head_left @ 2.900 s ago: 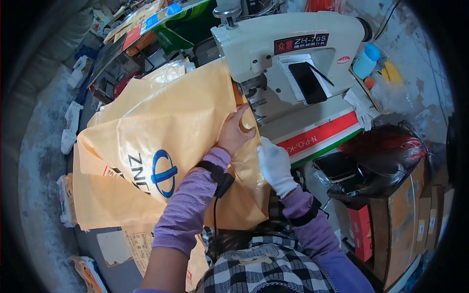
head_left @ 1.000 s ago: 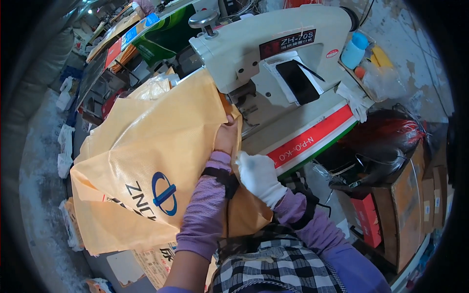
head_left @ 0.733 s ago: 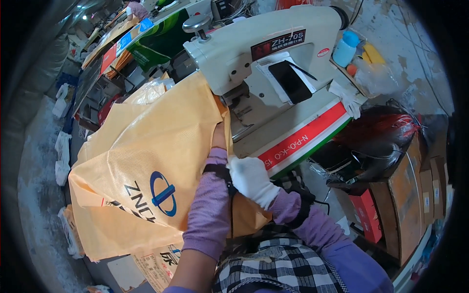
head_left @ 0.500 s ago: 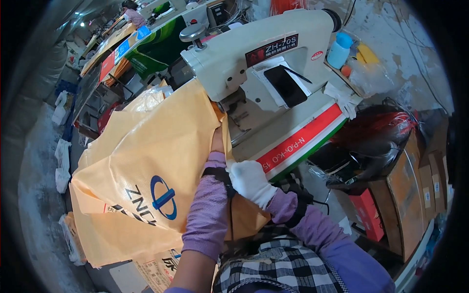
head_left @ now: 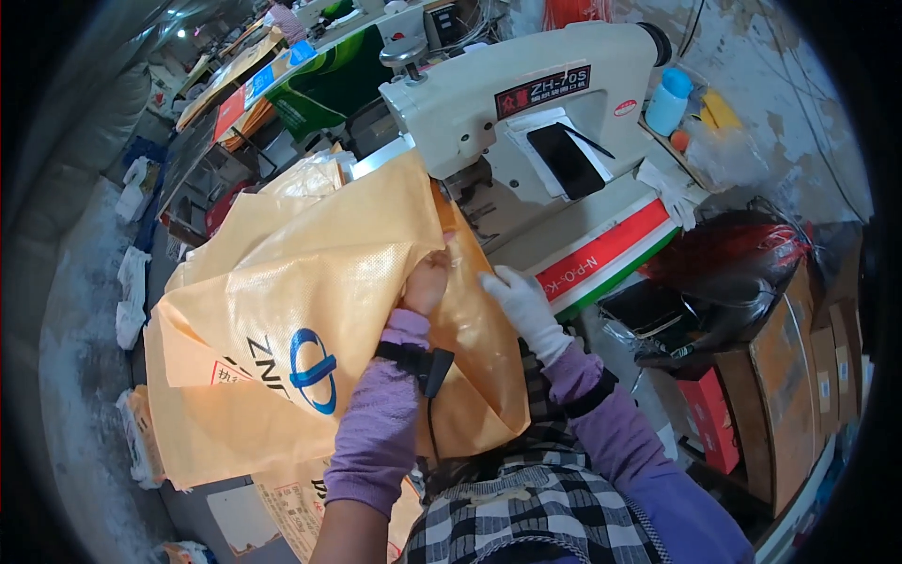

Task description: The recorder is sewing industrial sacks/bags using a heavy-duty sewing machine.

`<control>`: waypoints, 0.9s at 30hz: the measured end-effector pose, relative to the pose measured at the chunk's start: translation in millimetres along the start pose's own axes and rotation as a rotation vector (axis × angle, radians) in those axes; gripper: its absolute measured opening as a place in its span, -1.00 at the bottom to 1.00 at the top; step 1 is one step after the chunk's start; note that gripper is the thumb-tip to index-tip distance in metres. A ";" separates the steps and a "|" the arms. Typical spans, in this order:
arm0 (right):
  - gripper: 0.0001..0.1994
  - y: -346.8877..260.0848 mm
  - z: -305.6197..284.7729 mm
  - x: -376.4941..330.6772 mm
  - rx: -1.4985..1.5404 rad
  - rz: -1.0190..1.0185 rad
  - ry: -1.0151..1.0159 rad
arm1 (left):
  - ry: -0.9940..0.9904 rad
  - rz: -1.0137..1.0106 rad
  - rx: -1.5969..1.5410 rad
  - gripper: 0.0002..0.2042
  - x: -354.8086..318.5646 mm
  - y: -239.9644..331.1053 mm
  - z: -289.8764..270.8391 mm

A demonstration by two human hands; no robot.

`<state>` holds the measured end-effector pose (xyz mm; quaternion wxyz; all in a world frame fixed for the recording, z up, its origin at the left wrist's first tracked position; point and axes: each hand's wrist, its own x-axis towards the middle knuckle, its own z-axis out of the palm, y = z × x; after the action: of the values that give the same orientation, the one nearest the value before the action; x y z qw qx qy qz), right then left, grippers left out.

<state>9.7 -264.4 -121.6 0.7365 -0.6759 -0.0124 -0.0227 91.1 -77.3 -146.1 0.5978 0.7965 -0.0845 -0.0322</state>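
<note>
A large yellow-orange woven sack [head_left: 272, 282] with a blue emblem and dark lettering spreads over the left and middle of the head view. Its upper corner lies by the needle area of a cream industrial sewing machine [head_left: 427, 122]. My bare left hand [head_left: 428, 282] is closed on a fold of the sack near its mouth; the fingertips are partly hidden by the material. To its right, my right hand [head_left: 526, 308], in a white glove, pinches the sack's right edge. Between the hands a deeper orange panel of the sack shows.
On the machine bed lie a black phone [head_left: 566, 162], papers and a pen. A white glove [head_left: 665, 195] hangs at its right end, near a blue bottle [head_left: 668, 101]. Cardboard boxes [head_left: 780, 376] stand at right. More printed sacks [head_left: 291, 498] lie below; a person [head_left: 282, 19] sits far back.
My right hand has left the left wrist and moved up and right to the sack's edge. The left hand, mostly covered before, now shows lower down. The sack's right side has spread rightward.
</note>
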 end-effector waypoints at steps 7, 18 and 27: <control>-0.66 -24.7 18.8 -1.8 -0.936 -0.108 -0.027 | -0.070 0.010 0.200 -0.71 -4.4 17.5 13.8; -0.81 -12.3 4.8 -6.2 -0.839 -0.123 0.051 | 0.138 0.096 0.013 -0.78 -21.6 22.8 18.1; -0.68 -0.8 1.7 -4.4 -0.563 -0.231 0.186 | 0.008 0.020 0.543 -0.86 -36.6 50.6 38.8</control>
<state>5.3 -262.7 -120.8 0.5112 -0.8422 -0.0151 -0.1705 44.3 -121.4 -110.4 0.3629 0.9269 -0.0956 0.0008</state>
